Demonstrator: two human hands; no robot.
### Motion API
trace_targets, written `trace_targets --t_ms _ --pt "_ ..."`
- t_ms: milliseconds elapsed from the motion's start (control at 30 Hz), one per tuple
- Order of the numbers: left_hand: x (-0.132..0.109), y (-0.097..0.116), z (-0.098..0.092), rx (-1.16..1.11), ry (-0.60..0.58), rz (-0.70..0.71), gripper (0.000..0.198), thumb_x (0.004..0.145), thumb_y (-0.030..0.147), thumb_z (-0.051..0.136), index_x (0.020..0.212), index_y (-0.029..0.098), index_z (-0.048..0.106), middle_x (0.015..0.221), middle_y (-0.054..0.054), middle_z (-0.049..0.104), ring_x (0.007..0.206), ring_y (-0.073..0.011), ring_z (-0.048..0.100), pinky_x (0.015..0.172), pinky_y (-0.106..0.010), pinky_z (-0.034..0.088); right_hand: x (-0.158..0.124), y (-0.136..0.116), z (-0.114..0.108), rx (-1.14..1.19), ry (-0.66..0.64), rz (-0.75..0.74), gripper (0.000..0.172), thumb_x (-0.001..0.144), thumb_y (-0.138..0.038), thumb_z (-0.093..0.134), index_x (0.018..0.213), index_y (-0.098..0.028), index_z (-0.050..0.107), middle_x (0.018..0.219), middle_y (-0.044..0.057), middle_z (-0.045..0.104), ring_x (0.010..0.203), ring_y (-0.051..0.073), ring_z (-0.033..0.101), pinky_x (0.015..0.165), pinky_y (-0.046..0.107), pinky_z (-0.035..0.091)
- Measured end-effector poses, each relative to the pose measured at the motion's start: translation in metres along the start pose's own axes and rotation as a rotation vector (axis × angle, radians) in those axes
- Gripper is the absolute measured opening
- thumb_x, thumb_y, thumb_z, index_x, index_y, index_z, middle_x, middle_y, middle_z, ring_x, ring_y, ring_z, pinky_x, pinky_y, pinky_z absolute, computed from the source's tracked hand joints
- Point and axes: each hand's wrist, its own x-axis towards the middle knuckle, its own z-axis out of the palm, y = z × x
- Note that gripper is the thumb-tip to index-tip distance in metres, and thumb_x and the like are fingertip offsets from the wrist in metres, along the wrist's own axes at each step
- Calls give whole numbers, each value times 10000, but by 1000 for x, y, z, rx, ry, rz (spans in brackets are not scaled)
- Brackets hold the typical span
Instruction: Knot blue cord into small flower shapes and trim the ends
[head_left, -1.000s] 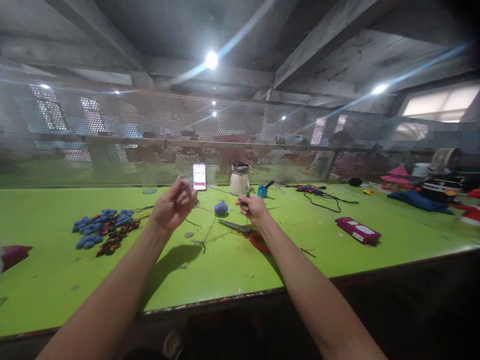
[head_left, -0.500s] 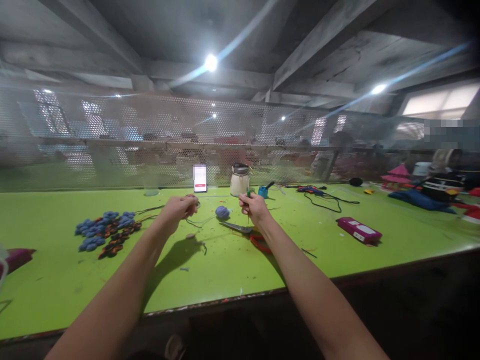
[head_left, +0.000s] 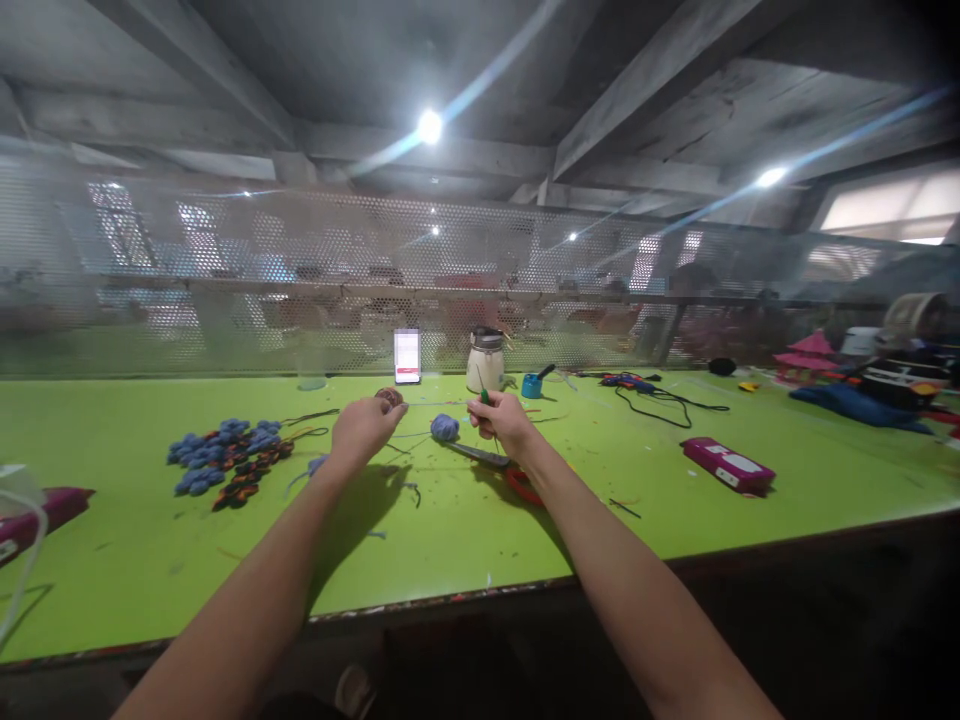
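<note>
My left hand (head_left: pixel 367 430) is closed on a small round brown thing (head_left: pixel 390 397) whose kind I cannot make out. A thin pale strand seems to run from it toward my right hand (head_left: pixel 506 422). My right hand is wrapped round a thin pointed tool with a green handle (head_left: pixel 485 397), its slim tip upward; it may be a hook or an awl. Between the hands on the table sits a small ball of blue yarn (head_left: pixel 445 428). Scissors (head_left: pixel 480 454) with red-orange handles lie below my right hand, partly covered by my wrist.
Left lie blue yarn flowers (head_left: pixel 201 455) and black-orange braided pieces (head_left: pixel 251 475). A phone (head_left: pixel 407 357), a cream jar (head_left: pixel 486 362) and a blue pot (head_left: pixel 532 386) stand behind. Right are a magenta box (head_left: pixel 727 465) and a corded blue tool (head_left: pixel 628 383). Mesh screen (head_left: pixel 352 260) backs the table.
My left hand has turned, bringing the round brown thing into sight. The green-handled tool now has its slim tip raised above my right fingers. The whole view has shifted slightly.
</note>
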Motion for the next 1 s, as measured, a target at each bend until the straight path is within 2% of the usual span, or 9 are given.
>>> trace_targets --t_ms 67,167,300,400,500,567,667,867,1000 --pt "-1 3 1 -95 -59 5 313 713 294 638 436 186 541 359 22 356 377 -95 295 413 -252 163 1 1 -1 -6 -1 -6 333 595 -390 753 618 -148 525 458 -41 527 332 18 281 338 178 232" --pt "-8 15 1 -275 -145 40 347 767 339 541 464 168 537 430 4 397 405 -87 318 416 -243 234 -1 3 2 -30 -58 10 336 600 -389 764 623 -137 543 475 -29 542 351 30 335 352 179 269" --pt "-15 24 3 -524 -239 63 324 804 361 535 1049 171 628 640 -8 542 438 -64 327 415 -207 243 -10 0 12 -60 -228 57 341 602 -382 782 639 -126 560 482 -21 554 367 45 387 357 182 271" --pt "-12 18 8 -414 -241 -3 667 668 208 718 1295 216 488 677 4 604 472 -74 408 433 -192 264 -14 -3 16 -34 -312 41 342 629 -395 770 677 -132 557 491 -31 555 362 39 372 355 178 247" --pt "-7 8 13 -201 -154 -96 337 575 155 767 906 151 701 472 27 531 442 -100 423 411 -212 245 -13 -2 16 -22 -264 21 356 622 -413 769 671 -135 552 487 -28 553 366 43 383 357 179 260" --pt "-5 6 13 -204 -183 -132 109 572 176 769 578 149 664 389 18 482 405 -102 402 394 -225 227 -11 -1 15 -29 -189 17 361 608 -412 775 651 -136 548 469 -29 539 361 42 374 354 180 267" --pt "-8 11 10 -313 -264 -145 273 639 235 735 444 147 565 386 7 460 390 -85 382 389 -220 250 -8 1 14 -34 -107 5 360 590 -408 781 636 -138 548 459 -31 528 355 42 367 346 182 277" --pt "-15 21 12 -639 -248 -113 105 781 216 620 822 126 657 618 -30 567 504 -75 472 450 -188 386 -9 5 24 -59 -106 -34 393 583 -459 770 615 -149 531 442 -38 513 346 45 370 344 186 264" --pt "-17 17 25 -889 -271 -232 478 718 67 681 1173 188 599 749 -34 640 613 -78 566 538 -171 445 -10 10 30 -60 -83 -12 391 586 -468 758 655 -161 526 446 -49 506 347 49 363 345 184 238"
